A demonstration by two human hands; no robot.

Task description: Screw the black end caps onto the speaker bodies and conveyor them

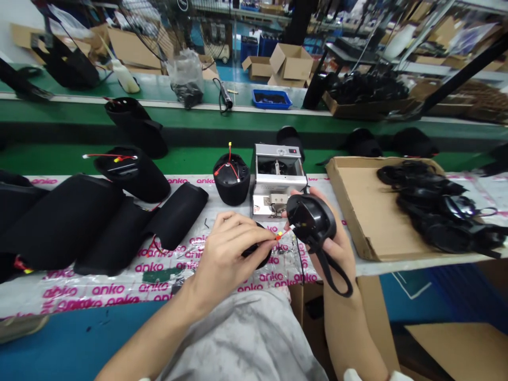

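Observation:
My right hand grips a round, glossy black plastic cap from which a black strap loop hangs. A short lead with a red and yellow connector comes out of the cap's left side. The fingertips of my left hand are pinched on that connector. Partly hidden behind my left hand is a dark rounded object, whose kind I cannot make out. Just beyond my hands stands a small silver machine with a lit display. To its left, a black fabric-covered cylinder stands upright with red wires on top.
Several black cylinders lie at the left on the plastic sheeting printed "anko". A cardboard tray with several black strapped caps is at the right. Along the back shelf are a blue tray and a plastic bag.

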